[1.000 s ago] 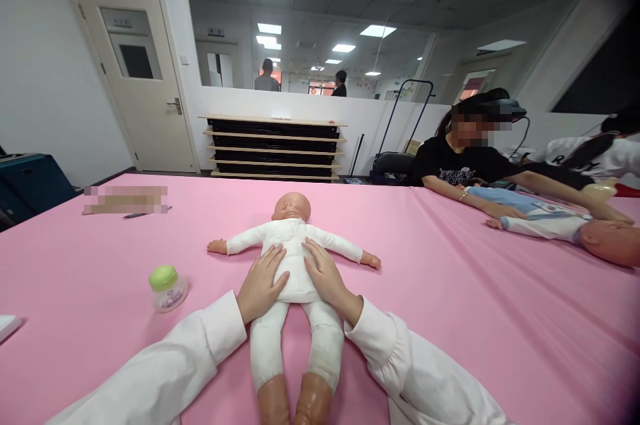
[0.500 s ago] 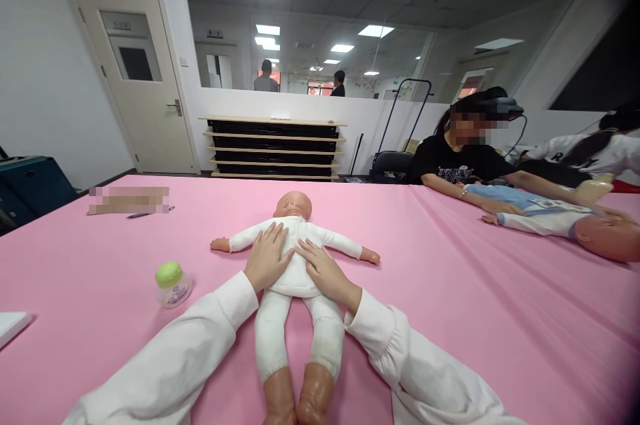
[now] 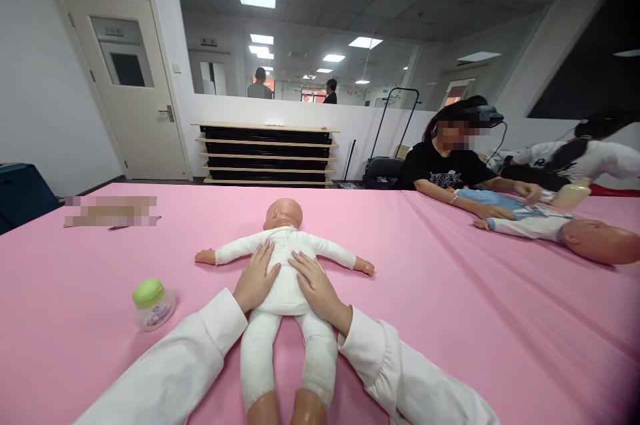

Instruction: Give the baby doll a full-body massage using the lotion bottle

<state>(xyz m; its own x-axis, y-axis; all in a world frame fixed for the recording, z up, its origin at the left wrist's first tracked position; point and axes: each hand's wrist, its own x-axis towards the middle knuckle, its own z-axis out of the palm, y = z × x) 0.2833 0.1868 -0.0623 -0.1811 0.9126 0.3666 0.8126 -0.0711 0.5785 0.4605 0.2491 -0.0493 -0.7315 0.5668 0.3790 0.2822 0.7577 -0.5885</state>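
I note the left hand (image 3: 256, 279) and right hand (image 3: 315, 286) lying flat, fingers spread, gripping nothing, on the doll (image 3: 285, 278), whose long axis runs straight away from both hands along the tabletop (image 3: 450, 318), head farthest.

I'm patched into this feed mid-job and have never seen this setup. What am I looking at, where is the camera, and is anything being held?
No machine here: a person works with bare hands, and the one camera sits on their head, looking forward and down. The left hand and right hand lie flat, fingers open, on the torso of a baby doll in white clothes, lying on its back on the pink table cover. Nothing is gripped. A small jar with a green lid stands to the left. At far right another person tends a second doll.
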